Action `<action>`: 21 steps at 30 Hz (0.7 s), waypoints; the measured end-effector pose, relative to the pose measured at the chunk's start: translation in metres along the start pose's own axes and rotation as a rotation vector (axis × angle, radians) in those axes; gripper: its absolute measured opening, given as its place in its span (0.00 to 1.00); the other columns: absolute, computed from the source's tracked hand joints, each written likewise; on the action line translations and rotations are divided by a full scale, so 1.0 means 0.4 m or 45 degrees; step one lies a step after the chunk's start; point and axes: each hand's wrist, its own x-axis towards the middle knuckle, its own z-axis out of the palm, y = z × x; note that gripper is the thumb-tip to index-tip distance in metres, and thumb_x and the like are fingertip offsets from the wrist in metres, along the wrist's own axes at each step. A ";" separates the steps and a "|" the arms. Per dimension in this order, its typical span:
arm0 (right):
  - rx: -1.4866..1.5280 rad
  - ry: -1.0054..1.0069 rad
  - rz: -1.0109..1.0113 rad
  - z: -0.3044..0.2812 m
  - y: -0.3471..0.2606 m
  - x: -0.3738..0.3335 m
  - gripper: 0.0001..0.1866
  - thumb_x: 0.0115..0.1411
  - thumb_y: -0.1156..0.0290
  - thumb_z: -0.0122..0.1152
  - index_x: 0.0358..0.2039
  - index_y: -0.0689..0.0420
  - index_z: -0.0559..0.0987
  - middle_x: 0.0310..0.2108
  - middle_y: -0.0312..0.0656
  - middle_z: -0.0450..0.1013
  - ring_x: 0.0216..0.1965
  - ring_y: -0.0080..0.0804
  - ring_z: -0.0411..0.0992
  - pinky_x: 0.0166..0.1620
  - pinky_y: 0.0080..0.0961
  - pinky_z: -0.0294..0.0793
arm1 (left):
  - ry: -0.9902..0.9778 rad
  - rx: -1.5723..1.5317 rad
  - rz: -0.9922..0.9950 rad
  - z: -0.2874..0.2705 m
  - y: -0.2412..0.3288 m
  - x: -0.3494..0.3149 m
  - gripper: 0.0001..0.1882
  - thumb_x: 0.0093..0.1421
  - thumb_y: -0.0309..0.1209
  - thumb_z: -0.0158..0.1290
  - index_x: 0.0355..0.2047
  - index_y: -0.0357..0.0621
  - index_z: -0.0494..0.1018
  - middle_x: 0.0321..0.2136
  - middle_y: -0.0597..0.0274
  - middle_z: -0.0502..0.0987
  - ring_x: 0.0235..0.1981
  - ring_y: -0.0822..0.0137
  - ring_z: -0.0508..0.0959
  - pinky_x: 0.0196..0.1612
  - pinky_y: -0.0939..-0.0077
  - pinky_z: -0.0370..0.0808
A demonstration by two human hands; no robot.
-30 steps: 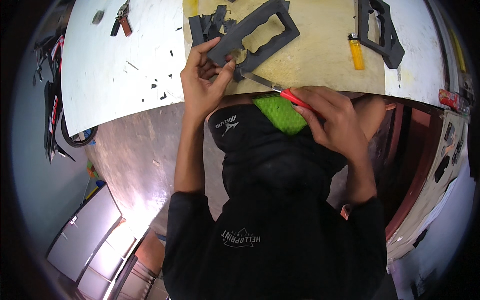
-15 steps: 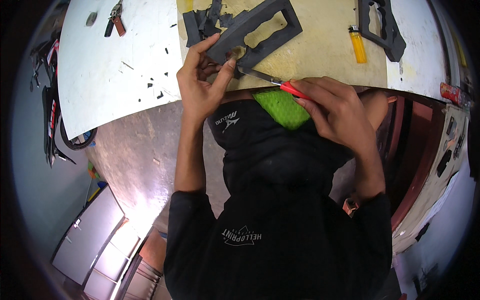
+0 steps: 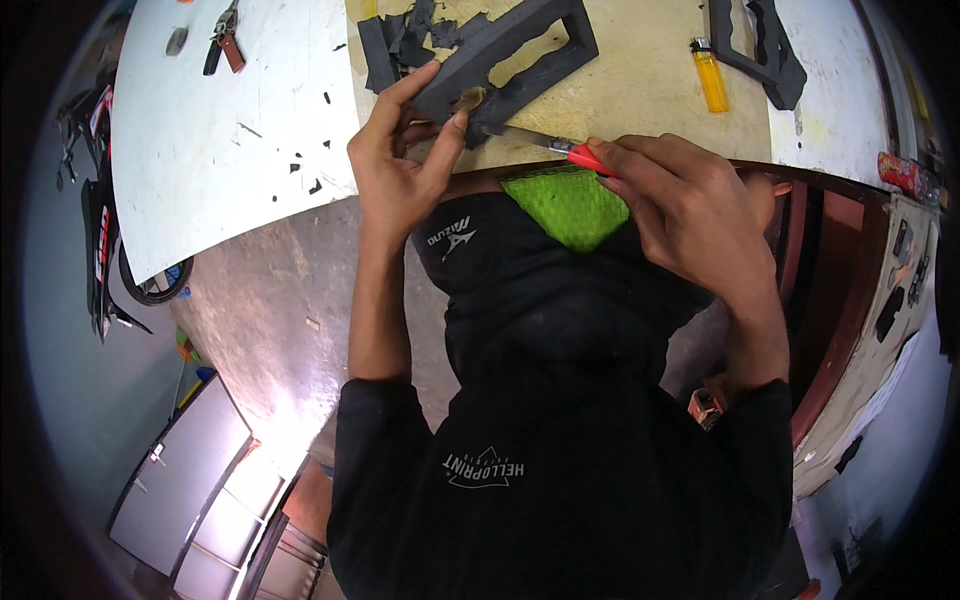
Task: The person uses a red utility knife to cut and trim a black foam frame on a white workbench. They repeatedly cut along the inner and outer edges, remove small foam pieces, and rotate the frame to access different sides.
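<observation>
My left hand [image 3: 395, 170] pinches the near left end of a dark grey foam frame [image 3: 550, 76] with thumb and fingers. The frame has a long wavy-edged opening and lies slanted on the table. In my right hand [image 3: 700, 205] is a knife [image 3: 590, 158] with a red handle. Its thin blade points left, the tip at the foam's near edge, close to my left thumb. Whether the blade is in the foam or only touching it, I cannot tell. Torn dark foam scraps [image 3: 408, 42] lie beyond my left hand.
On the right are a yellow lighter [image 3: 711, 80] and another dark foam frame [image 3: 778, 72]. Keys [image 3: 226, 45] and small dark crumbs lie on the white table [image 3: 190, 150] to the left. A tan board [image 3: 650, 110] lies under the work. The table's edge runs just before my lap.
My right hand and the knife have shifted slightly away from me, and the blade lies more level. My left hand keeps its hold on the foam. The view has shifted a little.
</observation>
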 end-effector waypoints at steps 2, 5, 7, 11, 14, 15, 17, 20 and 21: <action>-0.077 -0.021 -0.011 -0.013 -0.001 0.003 0.13 0.58 0.71 0.64 0.44 0.57 0.82 0.35 0.43 0.79 0.35 0.40 0.77 0.37 0.35 0.78 | -0.011 0.016 0.066 -0.001 -0.001 0.001 0.25 0.60 0.19 0.60 0.58 0.36 0.69 0.44 0.49 0.81 0.45 0.68 0.81 0.44 0.79 0.79; -0.183 -0.045 -0.063 -0.032 0.005 0.011 0.15 0.55 0.73 0.65 0.45 0.57 0.82 0.36 0.42 0.79 0.34 0.38 0.77 0.36 0.34 0.78 | -0.047 0.068 0.034 -0.006 0.009 0.003 0.26 0.61 0.20 0.59 0.59 0.36 0.68 0.45 0.50 0.81 0.44 0.69 0.81 0.44 0.79 0.79; -0.254 -0.053 -0.150 -0.037 0.006 0.021 0.17 0.53 0.76 0.67 0.46 0.57 0.83 0.37 0.43 0.80 0.31 0.38 0.77 0.33 0.33 0.78 | -0.024 0.046 0.026 -0.003 0.006 0.004 0.26 0.61 0.20 0.59 0.59 0.36 0.68 0.41 0.51 0.81 0.41 0.70 0.81 0.42 0.79 0.80; -0.243 -0.053 -0.190 -0.029 0.015 0.012 0.18 0.51 0.76 0.66 0.45 0.57 0.82 0.38 0.42 0.79 0.32 0.37 0.77 0.35 0.32 0.78 | 0.004 -0.020 -0.044 0.014 0.004 0.000 0.27 0.62 0.20 0.58 0.61 0.37 0.65 0.38 0.54 0.80 0.40 0.71 0.80 0.44 0.77 0.79; -0.174 -0.058 -0.180 -0.027 0.020 -0.002 0.21 0.49 0.77 0.64 0.46 0.57 0.81 0.38 0.42 0.78 0.36 0.37 0.77 0.39 0.32 0.78 | 0.027 -0.048 0.014 0.029 -0.007 -0.007 0.29 0.62 0.20 0.58 0.63 0.37 0.63 0.40 0.55 0.80 0.43 0.70 0.79 0.47 0.77 0.77; -0.149 -0.045 -0.182 -0.027 0.021 -0.003 0.21 0.48 0.78 0.64 0.46 0.57 0.81 0.39 0.42 0.78 0.36 0.37 0.77 0.38 0.32 0.78 | 0.051 -0.067 0.072 0.033 -0.014 -0.007 0.29 0.62 0.20 0.58 0.63 0.37 0.62 0.39 0.55 0.80 0.43 0.71 0.79 0.47 0.77 0.77; -0.116 -0.028 -0.183 -0.026 0.025 -0.006 0.21 0.48 0.78 0.64 0.46 0.58 0.81 0.39 0.43 0.78 0.35 0.37 0.76 0.38 0.32 0.77 | 0.054 -0.013 0.125 0.037 -0.021 -0.004 0.30 0.62 0.20 0.58 0.63 0.37 0.62 0.38 0.55 0.80 0.42 0.71 0.80 0.46 0.78 0.77; -0.101 -0.014 -0.183 -0.023 0.037 -0.010 0.20 0.49 0.78 0.65 0.46 0.58 0.81 0.39 0.43 0.79 0.35 0.37 0.76 0.38 0.32 0.77 | 0.024 -0.034 0.059 0.038 -0.015 -0.002 0.30 0.61 0.20 0.59 0.62 0.38 0.63 0.37 0.56 0.80 0.40 0.72 0.80 0.44 0.80 0.77; -0.102 -0.012 -0.183 -0.021 0.040 -0.009 0.20 0.49 0.78 0.65 0.46 0.58 0.81 0.39 0.44 0.79 0.35 0.38 0.76 0.38 0.32 0.77 | 0.007 -0.058 0.013 0.039 -0.012 0.000 0.29 0.60 0.19 0.60 0.61 0.38 0.63 0.36 0.56 0.80 0.39 0.72 0.80 0.43 0.80 0.77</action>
